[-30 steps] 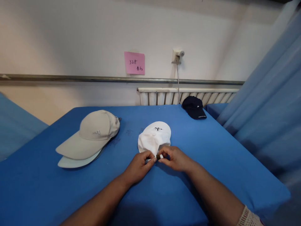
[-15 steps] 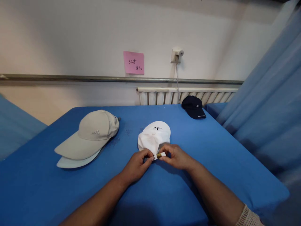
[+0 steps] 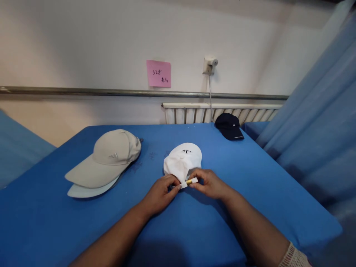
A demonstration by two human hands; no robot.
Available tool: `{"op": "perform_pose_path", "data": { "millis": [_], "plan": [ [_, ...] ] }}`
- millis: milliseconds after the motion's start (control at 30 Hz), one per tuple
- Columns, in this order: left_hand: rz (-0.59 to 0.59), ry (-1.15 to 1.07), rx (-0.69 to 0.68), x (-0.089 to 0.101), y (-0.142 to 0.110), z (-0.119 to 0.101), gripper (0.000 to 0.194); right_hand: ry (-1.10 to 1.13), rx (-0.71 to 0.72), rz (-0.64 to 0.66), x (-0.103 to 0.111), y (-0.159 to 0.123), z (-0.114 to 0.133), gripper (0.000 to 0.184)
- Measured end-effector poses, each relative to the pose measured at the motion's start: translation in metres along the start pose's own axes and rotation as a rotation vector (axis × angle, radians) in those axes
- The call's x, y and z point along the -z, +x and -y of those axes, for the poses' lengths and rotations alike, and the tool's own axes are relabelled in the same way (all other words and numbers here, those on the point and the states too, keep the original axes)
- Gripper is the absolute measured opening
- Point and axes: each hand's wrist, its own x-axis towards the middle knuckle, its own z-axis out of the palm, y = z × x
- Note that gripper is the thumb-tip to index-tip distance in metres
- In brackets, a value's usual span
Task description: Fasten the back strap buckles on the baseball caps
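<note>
A white baseball cap (image 3: 182, 162) lies centrally on a blue sheet (image 3: 183, 230), brim pointing away. The left hand (image 3: 161, 194) pinches its back strap (image 3: 183, 185) between fingers; the right hand's (image 3: 211, 184) fingers grip the strap by its gold-coloured buckle (image 3: 189, 182).

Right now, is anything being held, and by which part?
The white cap, by its back strap: the left hand pinches the strap, the right hand grips near its gold-coloured clasp.
</note>
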Motion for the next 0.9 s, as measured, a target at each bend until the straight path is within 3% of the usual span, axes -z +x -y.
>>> {"op": "perform_pose_path", "data": {
  "millis": [367, 900],
  "plan": [
    [-0.032, 0.018, 0.053, -0.013, 0.002, 0.001, 0.021, 0.013, 0.017, 0.047, -0.010, 0.001, -0.004, 0.012],
    [-0.043, -0.039, 0.071, -0.011, 0.002, 0.003, 0.020, -0.039, 0.061, 0.046, -0.008, 0.001, -0.002, 0.013]
  ]
}}
